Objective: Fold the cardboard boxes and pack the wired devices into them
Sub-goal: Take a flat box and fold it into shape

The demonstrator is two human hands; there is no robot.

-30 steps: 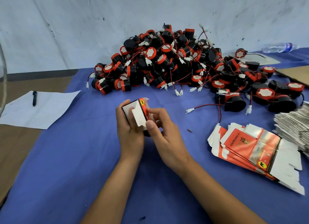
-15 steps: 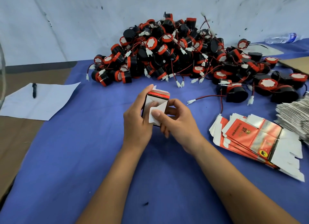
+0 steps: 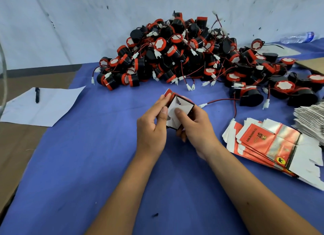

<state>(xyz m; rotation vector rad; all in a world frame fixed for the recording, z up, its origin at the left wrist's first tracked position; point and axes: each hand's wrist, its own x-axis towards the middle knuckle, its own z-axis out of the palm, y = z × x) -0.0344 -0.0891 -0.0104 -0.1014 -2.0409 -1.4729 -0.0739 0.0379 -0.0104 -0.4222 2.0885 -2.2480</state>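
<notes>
Blue cloth [image 3: 91, 164] covers the table from the lower edge of the frame upward, and both forearms reach over it to the centre, where the two hands hold one small cardboard box [image 3: 177, 112] between them. The left hand [image 3: 152, 127] grips the box's left side, thumb laid on the white inner flap and fingers curled over a red flap at the top; the right hand [image 3: 196, 127] grips its right side, thumb pressing the same white flap, fingers wrapped beneath. The box's open end faces the camera, showing white card inside and black edges; whether anything lies within cannot be told. At the right of the frame lies a fanned stack of flat boxes [image 3: 266, 145], red and silver with white flaps, carrying a yellow round logo and dark print too small to read. Beside it, at the right edge, sits a pile of folded leaflets [image 3: 310, 119]. At middle left a white sheet [image 3: 43, 108] carries a black pen [image 3: 37, 95]. Farther up, centre to right, rises the heap of wired devices [image 3: 189, 56], black cylinders with red rims, red wires and white plugs. A plastic bottle [image 3: 298, 37] lies at upper right.
</notes>
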